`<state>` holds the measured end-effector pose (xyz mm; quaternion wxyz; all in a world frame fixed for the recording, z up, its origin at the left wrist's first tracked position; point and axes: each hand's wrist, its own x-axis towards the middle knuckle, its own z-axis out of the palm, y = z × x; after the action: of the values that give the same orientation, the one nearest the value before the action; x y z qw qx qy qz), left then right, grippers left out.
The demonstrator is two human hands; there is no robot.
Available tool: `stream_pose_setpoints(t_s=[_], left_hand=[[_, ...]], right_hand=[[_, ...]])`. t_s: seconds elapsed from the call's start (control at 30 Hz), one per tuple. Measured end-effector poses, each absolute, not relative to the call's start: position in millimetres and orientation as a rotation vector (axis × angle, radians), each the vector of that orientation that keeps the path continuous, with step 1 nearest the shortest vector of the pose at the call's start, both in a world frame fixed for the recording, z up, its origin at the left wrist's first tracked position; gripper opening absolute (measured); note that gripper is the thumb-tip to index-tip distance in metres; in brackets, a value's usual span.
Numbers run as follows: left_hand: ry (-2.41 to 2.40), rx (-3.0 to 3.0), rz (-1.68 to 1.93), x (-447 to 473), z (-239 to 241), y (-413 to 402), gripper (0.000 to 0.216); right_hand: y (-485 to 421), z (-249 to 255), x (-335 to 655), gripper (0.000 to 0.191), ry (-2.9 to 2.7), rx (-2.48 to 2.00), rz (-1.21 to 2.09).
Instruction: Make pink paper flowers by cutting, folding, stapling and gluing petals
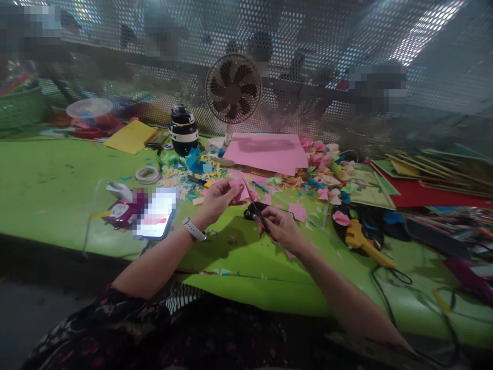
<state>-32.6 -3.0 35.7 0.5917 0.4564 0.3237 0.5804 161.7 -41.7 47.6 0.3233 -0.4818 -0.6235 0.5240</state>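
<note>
My left hand, with a white watch on its wrist, is closed on a small piece of pink paper held above the green table. My right hand grips a pair of black-handled scissors, whose blades point up toward the pink paper and touch its edge. Both hands hover just over the table's front middle. Small pink paper bits lie right beside my right hand.
A phone lies at my left beside a white charger. A small fan, a black jar and pink sheets stand behind. Paper scraps and folded flowers spread right. A yellow glue gun and cables lie at right.
</note>
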Motion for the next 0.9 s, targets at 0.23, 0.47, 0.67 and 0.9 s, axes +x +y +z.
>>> stream_pose_setpoints(t_s=[0.23, 0.47, 0.67, 0.9], left_hand=[[0.756, 1.058, 1.342, -32.1, 36.6, -3.5, 0.046], [0.786, 0.908, 1.348, -30.5, 32.4, -2.9, 0.029], [0.58, 0.666, 1.243, -29.3, 39.3, -7.1, 0.026], [0.56, 0.65, 1.198, -29.7, 36.8, -6.3, 0.032]], right_hand=[[-41.4, 46.6, 163.0, 0.05, -1.643, -1.274, 1.395], [-40.8, 44.6, 163.5, 0.05, -1.633, -1.264, 1.42], [-41.3, 45.3, 159.3, 0.048, -1.593, -1.287, 1.492], [-40.3, 43.9, 159.4, 0.043, -1.578, -1.294, 1.488]])
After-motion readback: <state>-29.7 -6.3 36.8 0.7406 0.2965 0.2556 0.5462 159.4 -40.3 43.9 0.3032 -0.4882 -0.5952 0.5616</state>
